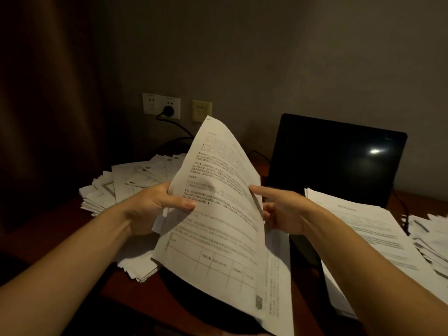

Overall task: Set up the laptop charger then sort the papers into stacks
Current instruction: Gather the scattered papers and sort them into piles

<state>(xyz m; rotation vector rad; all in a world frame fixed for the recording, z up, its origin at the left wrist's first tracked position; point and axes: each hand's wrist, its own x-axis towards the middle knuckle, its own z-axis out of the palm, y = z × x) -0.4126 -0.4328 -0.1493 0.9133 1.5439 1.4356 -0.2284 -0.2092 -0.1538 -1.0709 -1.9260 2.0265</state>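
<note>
Holding a printed sheet [218, 214] up in front of the laptop [337, 158], the person reads it with both arms stretched out over the tabletop [135, 294]. The left hand [155, 204] grips the sheet's left edge, thumb pressed across the print and the fingers curled behind. The right hand [283, 209] meets the opposite edge with its forefinger laid straight along it and the other fingers curled behind the paper, so it appears to pinch there too.

The charger looks done: a black plug [168, 110] sits in the wall socket [150, 105] up to the left of the laptop, and its cable [179, 127] drops toward the laptop's back. So sorting is the step in hand.

A ragged pile [126, 183] lies left of the laptop. A squarer stack [371, 234] lies in front of the laptop to the right. Loose papers [431, 234] are scattered further right of it.

The next move, I'd judge, is choosing which heap this sheet belongs to. It then needs carrying flat and laying down square, without dragging its neighbours.
</note>
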